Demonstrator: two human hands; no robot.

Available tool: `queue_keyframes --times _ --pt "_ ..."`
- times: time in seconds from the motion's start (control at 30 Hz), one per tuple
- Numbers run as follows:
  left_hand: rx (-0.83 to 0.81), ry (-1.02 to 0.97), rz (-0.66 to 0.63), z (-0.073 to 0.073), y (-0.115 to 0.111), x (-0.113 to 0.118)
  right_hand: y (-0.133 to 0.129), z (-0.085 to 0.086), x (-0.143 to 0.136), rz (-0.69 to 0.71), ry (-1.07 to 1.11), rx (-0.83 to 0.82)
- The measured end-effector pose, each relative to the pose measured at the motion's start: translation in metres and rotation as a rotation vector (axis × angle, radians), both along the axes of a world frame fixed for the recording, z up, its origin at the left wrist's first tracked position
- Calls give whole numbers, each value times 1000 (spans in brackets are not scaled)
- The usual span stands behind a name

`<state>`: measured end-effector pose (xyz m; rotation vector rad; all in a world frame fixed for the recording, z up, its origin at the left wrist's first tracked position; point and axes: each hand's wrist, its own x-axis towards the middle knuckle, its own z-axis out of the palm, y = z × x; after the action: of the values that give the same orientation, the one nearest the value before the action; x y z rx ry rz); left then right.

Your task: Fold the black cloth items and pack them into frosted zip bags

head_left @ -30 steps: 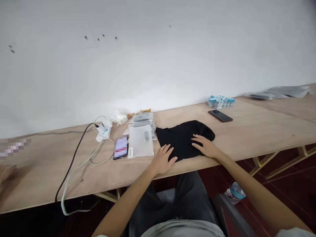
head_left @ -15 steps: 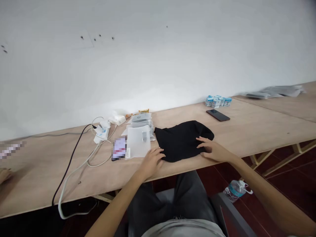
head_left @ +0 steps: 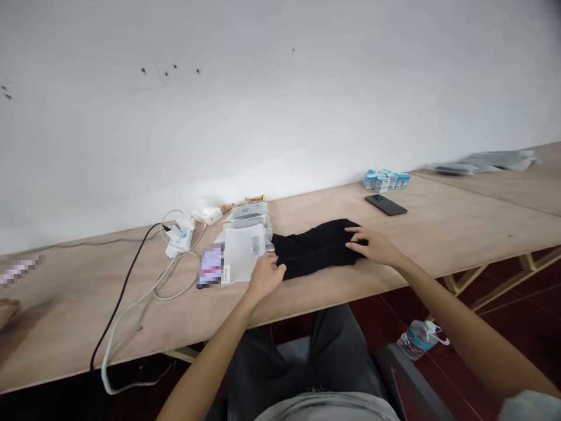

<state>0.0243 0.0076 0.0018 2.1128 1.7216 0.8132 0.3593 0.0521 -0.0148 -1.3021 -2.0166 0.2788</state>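
A black cloth piece (head_left: 315, 248) lies in a long, narrow shape along the table in front of me, with creases running its length. At its left end is my left hand (head_left: 266, 275), fingers curled on the cloth's edge. My right hand (head_left: 372, 245) is at the opposite end, thumb and bent fingers closed on the fabric, and it covers the cloth's right tip. Just left of the cloth, a frosted plastic pouch with a printed label (head_left: 243, 251) lies near my left hand, in front of more flat pouches (head_left: 248, 211).
Left are a phone with a blurred screen (head_left: 211, 266), a white box (head_left: 179, 240) and cables (head_left: 127, 283). Small blue-white boxes (head_left: 385, 180) and a dark phone (head_left: 385, 204) lie behind right. Another person's hand (head_left: 7, 311) rests far left. A bottle (head_left: 416, 339) stands below the table.
The black cloth has become narrower, its near edge now farther from the table's front. Its rounded right end no longer shows beyond my right hand. Both hands have shifted slightly away from me.
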Motion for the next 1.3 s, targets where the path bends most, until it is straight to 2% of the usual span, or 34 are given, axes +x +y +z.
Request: queue_keyframes --times 0.1,0.2,0.3,0.37,0.47,0.53,0.6,0.67,0.77,0.97,1.1,1.2,1.3 --pt "53 197 129 2 9 11 27 -5 -11 -79 -63 27" --pt "126 415 205 -2 16 23 46 -19 -17 -105 -167 67" --pt "177 566 211 -8 21 31 55 -34 -21 -141 -248 106" --pt "217 612 161 -10 21 35 53 -38 -22 -175 -252 151" --pt "292 631 -24 -10 17 35 39 -33 -22 -160 -211 228" --pt "282 649 -148 -9 11 31 25 -27 -19 -68 -244 216" --pt "206 688 -206 -7 5 24 11 -23 -13 33 -337 146" --pt "127 726 -223 -5 1 16 2 -23 -5 69 -423 72" --pt "74 755 -232 -4 -3 7 -2 -26 4 45 -475 38" --pt "180 735 -200 -10 -1 16 7 -32 6 15 -456 160" --pt "187 711 -167 -13 -1 22 9 -36 7 1 -383 150" --pt "164 682 -198 -6 -7 18 3 -36 12 40 -341 104" --pt "69 576 -266 6 -15 7 -10 -28 19 120 -295 46"
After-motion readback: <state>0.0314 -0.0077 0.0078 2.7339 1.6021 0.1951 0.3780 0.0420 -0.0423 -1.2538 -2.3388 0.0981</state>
